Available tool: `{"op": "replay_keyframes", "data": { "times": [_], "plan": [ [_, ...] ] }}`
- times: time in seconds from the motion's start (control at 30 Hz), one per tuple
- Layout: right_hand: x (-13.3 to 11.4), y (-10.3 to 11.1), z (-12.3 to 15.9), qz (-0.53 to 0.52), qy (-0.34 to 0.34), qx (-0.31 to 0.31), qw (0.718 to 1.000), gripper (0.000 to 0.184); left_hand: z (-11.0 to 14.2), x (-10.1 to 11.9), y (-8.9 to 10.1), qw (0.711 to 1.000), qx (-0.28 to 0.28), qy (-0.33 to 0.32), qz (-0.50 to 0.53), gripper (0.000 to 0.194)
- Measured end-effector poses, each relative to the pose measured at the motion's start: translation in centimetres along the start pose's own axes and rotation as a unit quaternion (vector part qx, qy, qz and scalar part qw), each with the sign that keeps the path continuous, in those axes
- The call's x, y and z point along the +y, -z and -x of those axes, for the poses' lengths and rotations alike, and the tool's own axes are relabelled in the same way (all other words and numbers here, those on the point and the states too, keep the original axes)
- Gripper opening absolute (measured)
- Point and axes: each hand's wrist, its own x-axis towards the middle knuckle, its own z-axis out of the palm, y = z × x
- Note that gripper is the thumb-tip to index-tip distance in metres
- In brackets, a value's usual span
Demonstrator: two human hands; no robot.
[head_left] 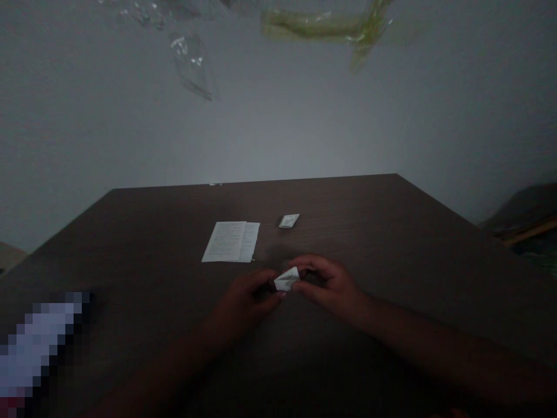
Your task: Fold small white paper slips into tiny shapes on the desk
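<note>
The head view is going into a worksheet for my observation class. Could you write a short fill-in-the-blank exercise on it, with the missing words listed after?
1. A small folded paper is ____ the left hand and the right hand.
2. In the picture, the flat printed paper lies to the ____ of the other small pale piece.
3. The long strip high on the wall is ____ in colour.

Missing words: between; left; yellow.
</note>
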Motion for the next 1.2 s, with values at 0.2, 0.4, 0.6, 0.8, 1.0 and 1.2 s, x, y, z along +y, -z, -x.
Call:
{"op": "replay_keyframes", "data": {
  "times": [0.2, 0.4, 0.6, 0.8, 1.0, 1.2],
  "plan": [
    [-0.3, 0.0, -0.8, -0.009, -0.056, 0.040, 0.998, 0.029, -0.1, 0.6, 0.5, 0.998, -0.007, 0.053, 0.042, 0.017],
    [-0.1, 0.0, -1.1, 0.005, -0.074, 0.027, 0.997, 0.021, 0.3, 0.5, 0.3, 0.994, 0.023, 0.054, 0.088, 0.021],
    [-0.4, 0.3, -1.1, 0.085, -0.065, 0.005, 0.994, 0.010, 0.4, 0.1, 0.3, 0.998, 0.030, 0.031, 0.038, 0.030],
    [-0.5, 0.7, -1.2, 0.279, 0.070, -0.076, 0.955, 0.010, 0.4, -0.8, -0.5, 0.993, 0.008, -0.069, -0.099, 0.034],
    [-0.2, 0.5, -1.4, 0.426, 0.104, -0.156, 0.885, 0.014, 0.6, 0.5, -0.8, 0.965, -0.036, -0.084, -0.247, 0.034],
    [-1.7, 0.1, -1.3, 0.495, 0.071, -0.184, 0.846, 0.015, 0.6, 1.6, -0.3, 0.939, -0.047, -0.114, -0.322, 0.020]
  ]
}}
